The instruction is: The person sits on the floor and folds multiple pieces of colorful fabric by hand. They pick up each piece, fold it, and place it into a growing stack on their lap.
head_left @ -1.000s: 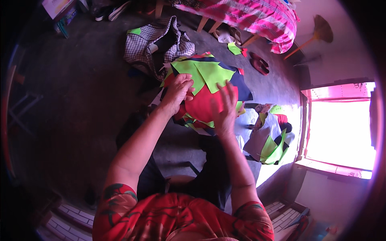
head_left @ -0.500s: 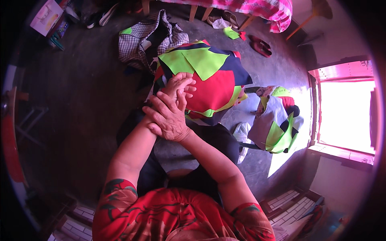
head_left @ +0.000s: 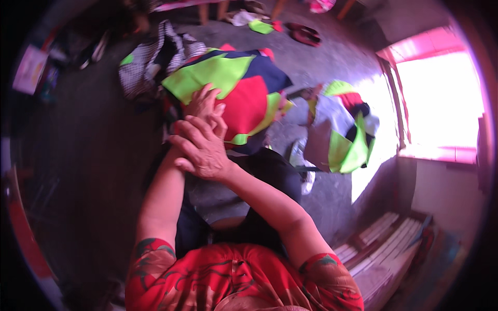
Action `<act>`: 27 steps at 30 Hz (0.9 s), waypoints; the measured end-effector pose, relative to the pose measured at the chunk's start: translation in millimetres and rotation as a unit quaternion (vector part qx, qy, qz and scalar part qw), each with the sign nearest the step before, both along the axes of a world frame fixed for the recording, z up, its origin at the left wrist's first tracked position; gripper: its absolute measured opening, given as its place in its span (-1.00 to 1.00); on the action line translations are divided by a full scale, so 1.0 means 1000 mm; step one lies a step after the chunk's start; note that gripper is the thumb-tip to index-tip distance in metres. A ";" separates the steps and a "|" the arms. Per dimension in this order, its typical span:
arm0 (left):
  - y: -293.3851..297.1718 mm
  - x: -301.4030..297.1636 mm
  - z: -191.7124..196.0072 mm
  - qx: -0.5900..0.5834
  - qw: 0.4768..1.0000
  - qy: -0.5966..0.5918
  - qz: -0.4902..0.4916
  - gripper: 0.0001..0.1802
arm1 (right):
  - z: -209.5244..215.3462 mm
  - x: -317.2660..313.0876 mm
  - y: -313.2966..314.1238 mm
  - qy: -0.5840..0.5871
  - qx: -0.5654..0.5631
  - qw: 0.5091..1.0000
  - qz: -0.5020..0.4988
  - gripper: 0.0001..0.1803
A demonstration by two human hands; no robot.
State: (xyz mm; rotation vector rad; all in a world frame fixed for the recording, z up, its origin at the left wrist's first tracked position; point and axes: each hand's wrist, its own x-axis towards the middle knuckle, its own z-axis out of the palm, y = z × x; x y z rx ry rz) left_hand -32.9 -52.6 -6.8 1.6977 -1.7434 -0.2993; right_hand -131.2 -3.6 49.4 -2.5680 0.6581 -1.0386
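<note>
My left hand (head_left: 206, 102) reaches forward with its fingers stretched out and a little apart, holding nothing. Across its wrist lies my right hand (head_left: 203, 149), its fingers bent over and gripping the wrist. Just beyond both hands sits a pile of cut cloth pieces, with a lime green piece (head_left: 205, 76), a red piece (head_left: 245, 106) and a navy piece (head_left: 268, 72) on top. The left fingertips overlap the pile's near left edge; whether they touch it I cannot tell.
Right of the pile stands a grey cloth bundle (head_left: 321, 127) with lime green pieces (head_left: 346, 150). Checked cloth (head_left: 137, 70) lies on the floor at the far left. Dark red shoes (head_left: 303, 34) sit at the back. A slatted wooden bench (head_left: 381, 243) stands at lower right, below a bright window (head_left: 438, 98).
The whole view has turned, so the pile and bundle appear farther left and higher. My right hand still grips the left wrist, and both hands have shifted slightly left in the picture.
</note>
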 end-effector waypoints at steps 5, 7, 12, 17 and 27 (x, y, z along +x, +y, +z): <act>0.014 -0.005 0.006 -0.027 0.992 -0.091 -0.086 -0.52 | 0.006 -0.013 -0.027 -0.001 0.035 0.986 -0.163 -0.40; 0.014 -0.004 0.013 -0.022 0.993 -0.045 -0.111 -0.50 | -0.005 -0.016 -0.037 -0.002 0.099 0.962 -0.254 -0.40; 0.014 -0.009 0.019 0.102 0.982 -0.148 -0.059 -0.50 | -0.026 -0.019 -0.042 0.016 0.302 0.906 -0.296 -0.39; 0.015 -0.010 0.006 0.053 0.978 -0.196 -0.051 -0.44 | 0.007 -0.041 -0.030 -0.066 0.234 0.943 -0.226 -0.43; 0.022 -0.015 0.036 0.126 0.974 -0.175 -0.064 -0.38 | 0.065 -0.243 -0.046 0.001 -0.036 0.849 -0.526 -0.24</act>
